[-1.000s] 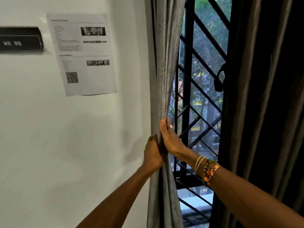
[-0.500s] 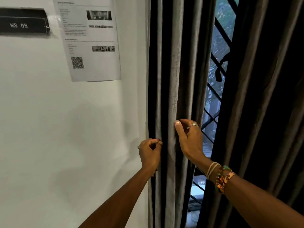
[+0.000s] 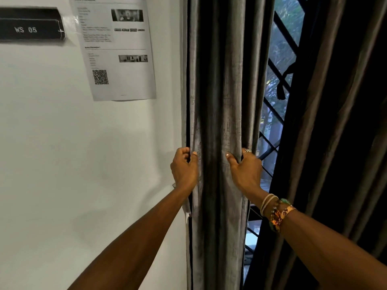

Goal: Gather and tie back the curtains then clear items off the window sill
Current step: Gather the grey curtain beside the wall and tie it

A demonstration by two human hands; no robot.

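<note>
Left hand [image 3: 184, 166] grips the wall-side edge of the grey curtain [image 3: 222, 80], right hand [image 3: 245, 170] grips folds on its window side, roughly level, fabric bunched in vertical pleats between them. Dark curtain [image 3: 335, 122] hangs to the right, black window grille [image 3: 278, 59] showing in the gap. White wall [image 3: 73, 164] at left carries a printed sheet [image 3: 117, 49] with a QR code and a black sign [image 3: 31, 26] reading WS 05

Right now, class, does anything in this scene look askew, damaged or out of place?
The printed sheet on the wall hangs tilted, its top leaning left, while the WS 05 sign beside it sits about level. A black strip is knotted on the window grille. Nothing looks damaged.
</note>
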